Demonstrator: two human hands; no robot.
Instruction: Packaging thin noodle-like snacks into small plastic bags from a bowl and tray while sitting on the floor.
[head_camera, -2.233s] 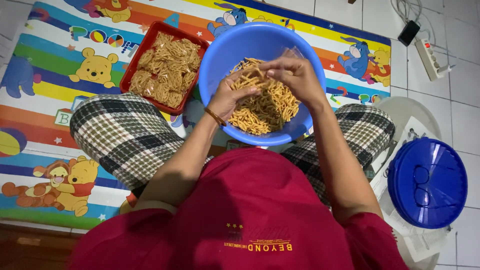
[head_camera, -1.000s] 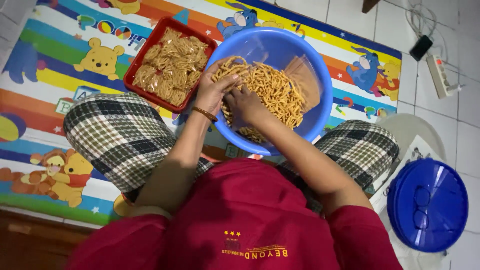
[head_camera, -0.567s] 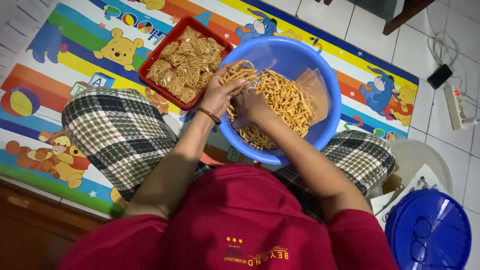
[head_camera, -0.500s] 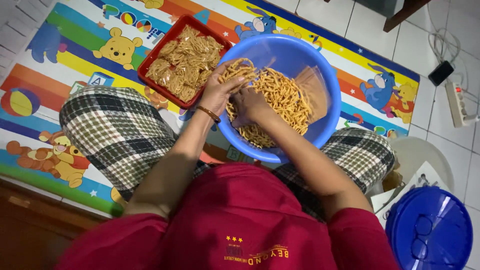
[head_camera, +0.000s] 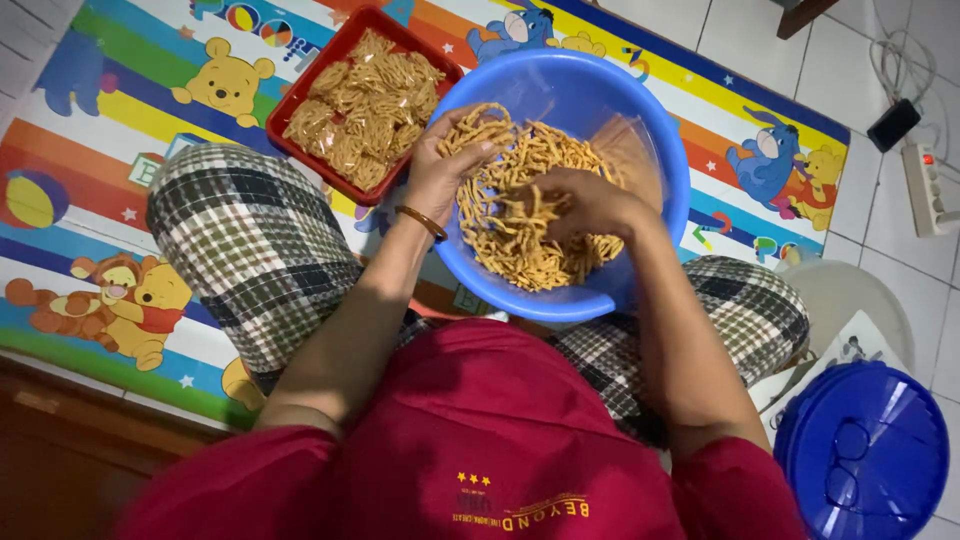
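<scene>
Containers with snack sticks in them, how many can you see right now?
2. A blue basin on the person's lap, with the left hand and right hand in its sticks, and a red tray beside it on the mat. None looks hidden.

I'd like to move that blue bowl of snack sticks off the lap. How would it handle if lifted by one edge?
The blue bowl looks like thin plastic, so probably light and a bit flexible. It already sits tilted on the lap, with the snack sticks heaped toward the low side, so it would likely tip and spill. The sticks look thin and brittle.
</scene>
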